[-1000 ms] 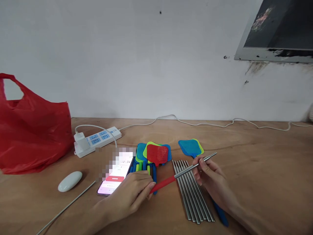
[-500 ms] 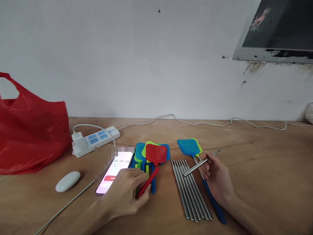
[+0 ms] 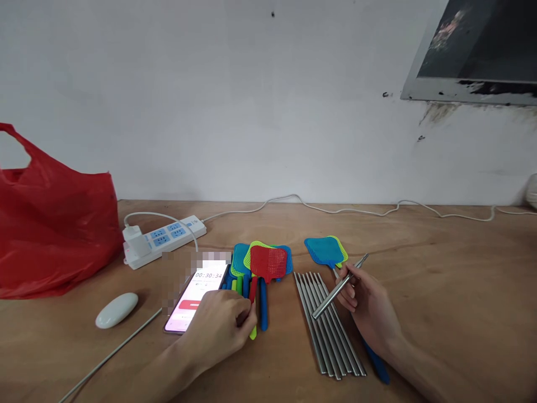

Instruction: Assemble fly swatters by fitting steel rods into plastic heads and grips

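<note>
My left hand (image 3: 218, 324) is closed round a red plastic handle (image 3: 253, 289), whose lower part is hidden by the fingers. Beside it lie several blue and green handles, among them a blue handle (image 3: 263, 305). Just beyond are stacked fly swatter heads, with a red swatter head (image 3: 268, 263) on top. My right hand (image 3: 371, 308) pinches a thin metal tube (image 3: 338, 291), tilted above a row of several similar metal tubes (image 3: 331, 336) lying side by side. Partly under that hand is a fly swatter with a blue head (image 3: 323, 250) and blue handle (image 3: 376, 361).
A phone (image 3: 197, 299) showing a timer lies left of the handles. Further left are a white mouse (image 3: 116, 310), a power strip (image 3: 168, 240) and a red plastic bag (image 3: 59, 224). A thin white cable (image 3: 348, 210) runs along the wall.
The red handle has swung from leaning right to nearly upright among the other handles, still in my left hand. My right hand has tilted the metal tube more steeply, its near end lower.
</note>
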The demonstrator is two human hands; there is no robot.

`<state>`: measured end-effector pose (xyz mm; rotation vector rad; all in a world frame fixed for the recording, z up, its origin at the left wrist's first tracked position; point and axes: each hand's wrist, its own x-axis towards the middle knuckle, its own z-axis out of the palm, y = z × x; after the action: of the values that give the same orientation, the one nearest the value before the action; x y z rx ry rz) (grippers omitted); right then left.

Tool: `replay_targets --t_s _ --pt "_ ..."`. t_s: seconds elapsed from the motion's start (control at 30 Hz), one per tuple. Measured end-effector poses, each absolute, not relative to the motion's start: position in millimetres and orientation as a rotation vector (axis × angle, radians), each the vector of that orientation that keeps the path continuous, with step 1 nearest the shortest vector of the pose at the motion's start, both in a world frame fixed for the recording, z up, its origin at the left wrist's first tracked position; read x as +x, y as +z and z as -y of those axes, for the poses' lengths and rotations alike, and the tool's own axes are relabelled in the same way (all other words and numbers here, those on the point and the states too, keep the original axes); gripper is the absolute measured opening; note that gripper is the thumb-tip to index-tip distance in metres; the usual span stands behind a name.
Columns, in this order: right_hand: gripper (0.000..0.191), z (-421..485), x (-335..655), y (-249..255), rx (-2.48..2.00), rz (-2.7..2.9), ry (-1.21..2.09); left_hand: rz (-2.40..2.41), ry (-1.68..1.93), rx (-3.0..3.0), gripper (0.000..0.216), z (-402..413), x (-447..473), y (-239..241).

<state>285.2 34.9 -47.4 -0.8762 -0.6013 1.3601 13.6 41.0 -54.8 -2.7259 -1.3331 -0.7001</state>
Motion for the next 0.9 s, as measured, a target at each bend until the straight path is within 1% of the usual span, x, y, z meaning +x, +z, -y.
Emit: replay_targets --t_s 0.13,0.37,0.5,0.63,0.7,0.83,0.9 --pt "0.032 -34.2 283.9 -46.2 -0.890 0.591 1.354 1.376 -0.722 -2.803 0.042 -42.0 14.4 -52.6" --pt "0.032 -32.8 282.8 -44.3 -0.905 0.595 1.367 1.418 -0.714 -2.850 0.027 -40.4 13.4 -49.7" --pt "0.033 -32.4 282.4 -41.7 -0.958 0.634 1.418 1.387 -0.714 -2.868 0.028 -40.1 13.7 -50.7" --pt "0.042 -31.6 280.8 -42.7 -0.972 0.764 1.473 1.352 -0.731 -2.906 0.032 -39.4 13.2 -48.4" --pt "0.046 -30.4 279.4 -44.7 -0.956 0.861 1.507 1.322 -0.741 -2.946 0.030 -38.4 12.4 -46.0" --pt "0.042 -26.7 276.0 -49.4 -0.908 1.030 1.589 1.222 -0.705 -3.076 0.023 -35.8 11.2 -41.6" --pt "0.038 -24.8 274.1 -51.0 -0.887 1.079 1.618 1.167 -0.658 -3.109 0.023 -34.5 11.6 -41.1"
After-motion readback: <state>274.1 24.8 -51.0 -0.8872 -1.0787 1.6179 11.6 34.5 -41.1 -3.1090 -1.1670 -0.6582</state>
